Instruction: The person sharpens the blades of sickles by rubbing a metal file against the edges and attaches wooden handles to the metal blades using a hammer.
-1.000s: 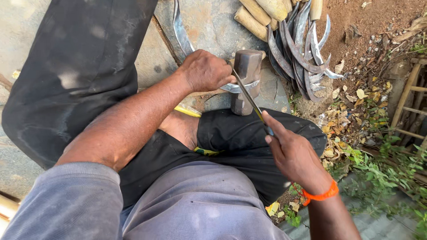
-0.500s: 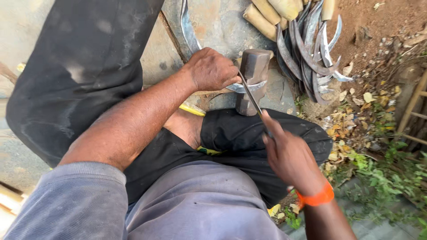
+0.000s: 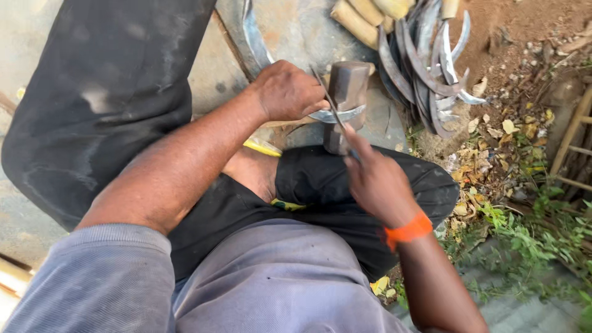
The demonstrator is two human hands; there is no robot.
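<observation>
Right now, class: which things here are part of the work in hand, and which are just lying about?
In use:
left hand pressing a curved blade on the metal block
right hand holding a thin file across that blade

Lying about:
pile of curved blades
wooden handles
single blade on the slab
dry leaves

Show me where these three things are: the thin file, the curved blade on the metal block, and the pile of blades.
thin file (image 3: 327, 95), head view, on its middle shaft.
curved blade (image 3: 336, 115), head view, on its flat side over the metal block.
pile of blades (image 3: 425, 68), head view, on the overlapping steel curves.
</observation>
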